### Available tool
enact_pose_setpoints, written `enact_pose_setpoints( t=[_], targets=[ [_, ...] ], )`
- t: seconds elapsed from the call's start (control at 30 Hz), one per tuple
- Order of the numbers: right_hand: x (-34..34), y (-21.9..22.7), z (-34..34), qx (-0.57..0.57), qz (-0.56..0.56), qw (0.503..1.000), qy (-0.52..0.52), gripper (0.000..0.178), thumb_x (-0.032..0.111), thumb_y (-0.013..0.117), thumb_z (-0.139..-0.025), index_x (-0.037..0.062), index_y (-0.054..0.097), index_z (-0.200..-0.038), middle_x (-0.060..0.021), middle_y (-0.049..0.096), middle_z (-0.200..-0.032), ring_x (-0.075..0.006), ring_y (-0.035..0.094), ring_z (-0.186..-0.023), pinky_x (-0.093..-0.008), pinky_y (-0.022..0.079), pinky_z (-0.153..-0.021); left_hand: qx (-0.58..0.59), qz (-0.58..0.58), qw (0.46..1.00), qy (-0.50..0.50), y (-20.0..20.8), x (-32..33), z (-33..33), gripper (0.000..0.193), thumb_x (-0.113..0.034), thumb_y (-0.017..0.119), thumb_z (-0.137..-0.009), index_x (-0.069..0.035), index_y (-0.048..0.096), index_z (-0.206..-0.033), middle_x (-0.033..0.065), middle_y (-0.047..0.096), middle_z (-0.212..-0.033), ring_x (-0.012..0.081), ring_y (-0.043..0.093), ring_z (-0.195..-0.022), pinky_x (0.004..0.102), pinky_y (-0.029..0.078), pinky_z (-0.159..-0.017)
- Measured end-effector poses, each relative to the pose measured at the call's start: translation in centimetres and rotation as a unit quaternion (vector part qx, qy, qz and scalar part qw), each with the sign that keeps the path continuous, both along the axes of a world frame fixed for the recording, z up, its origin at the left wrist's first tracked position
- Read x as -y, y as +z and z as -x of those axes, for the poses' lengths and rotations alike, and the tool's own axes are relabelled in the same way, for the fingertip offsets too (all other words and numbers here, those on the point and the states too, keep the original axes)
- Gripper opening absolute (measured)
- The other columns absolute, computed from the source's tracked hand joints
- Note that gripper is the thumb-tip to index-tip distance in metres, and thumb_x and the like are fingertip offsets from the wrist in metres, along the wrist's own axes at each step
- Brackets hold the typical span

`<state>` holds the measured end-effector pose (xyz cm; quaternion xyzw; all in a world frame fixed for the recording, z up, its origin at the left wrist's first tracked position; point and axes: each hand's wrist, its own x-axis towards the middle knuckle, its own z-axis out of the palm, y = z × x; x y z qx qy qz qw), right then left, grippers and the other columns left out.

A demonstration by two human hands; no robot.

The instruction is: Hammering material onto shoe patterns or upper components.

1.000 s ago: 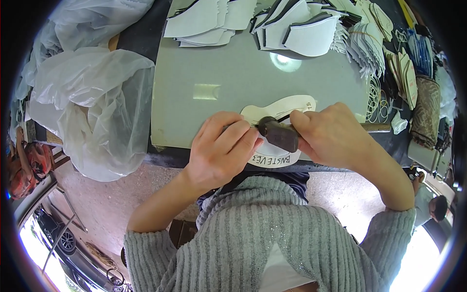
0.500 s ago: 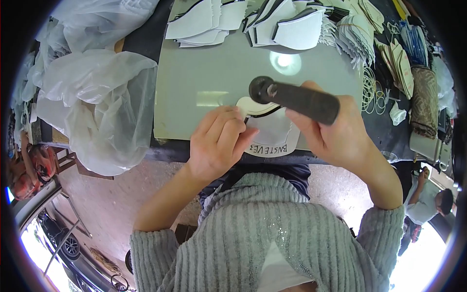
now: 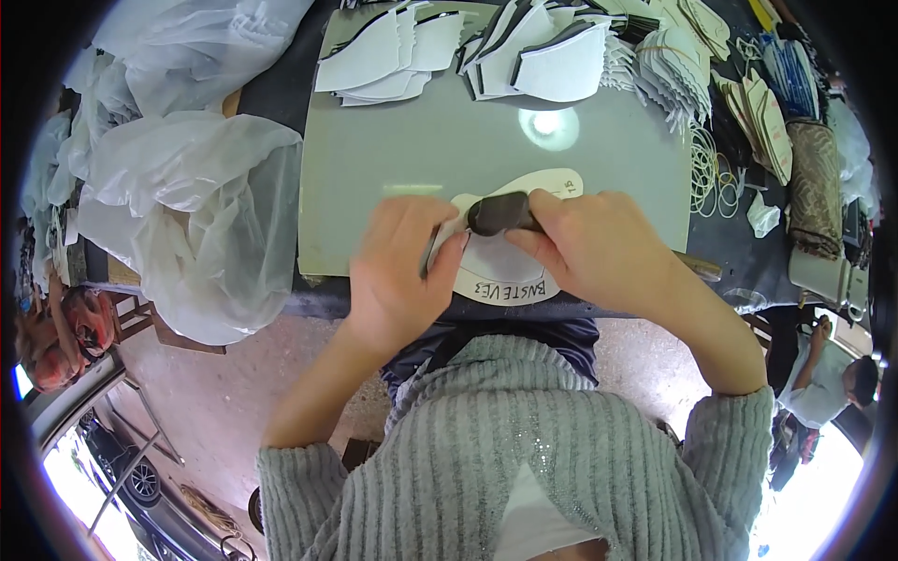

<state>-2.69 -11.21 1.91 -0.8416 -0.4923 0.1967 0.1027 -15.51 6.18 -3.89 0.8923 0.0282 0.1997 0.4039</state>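
My right hand [image 3: 603, 238] grips a hammer [image 3: 505, 213]. Its dark head is down on a cream card pattern [image 3: 561, 180], and the end of its handle shows past my wrist. On that pattern lies a pale grey cut piece [image 3: 505, 257] with a dark edge, partly covered by the hammer and my fingers. My left hand [image 3: 400, 262], slightly blurred, pinches the piece's left edge between thumb and fingertips, close beside the hammer head. The pattern's rounded near end reaches the front edge of the grey board [image 3: 374, 159].
Stacks of white cut pieces with black edging [image 3: 561, 67] lie along the board's far side. Crumpled clear plastic bags [image 3: 187, 215] cover the table's left. On the right are looped cords [image 3: 711, 168], bundled card pieces [image 3: 762, 126] and a patterned roll [image 3: 814, 192]. Another person [image 3: 828, 379] is at far right.
The hammer head has come down from its raised position onto the work, and my right hand has turned with it. My left hand has shifted slightly. The pattern's far end has come into view.
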Motion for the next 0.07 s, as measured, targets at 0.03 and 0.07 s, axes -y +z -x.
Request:
enact_pose_setpoints(
  t=[0.03,0.07],
  targets=[
    [0.23,-0.25,-0.1,-0.008,-0.01,1.0,-0.014,0.036,0.034,0.058,-0.095,0.0008,0.057,-0.08,-0.0174,0.063,-0.064,-0.0333,0.065,-0.06,-0.0431,0.05,-0.055,-0.038,0.021,0.999,0.003,0.37,-0.35,-0.34,0.023,0.002,0.069,-0.074,-0.005,0.062,-0.095,0.0108,0.064,-0.093,0.0307,0.061,-0.091,0.0388,0.05,-0.079],
    [0.68,-0.78,-0.28,-0.015,-0.054,0.998,-0.022,0.034,0.032,0.058,-0.094,0.0003,0.058,-0.083,-0.0163,0.064,-0.064,-0.0336,0.066,-0.062,-0.0434,0.052,-0.058,-0.07,0.037,0.997,-0.01,0.58,-0.66,-0.43,0.024,0.0,0.073,-0.073,-0.006,0.062,-0.094,0.0115,0.064,-0.095,0.0314,0.06,-0.092,0.0392,0.049,-0.081]
  ],
)
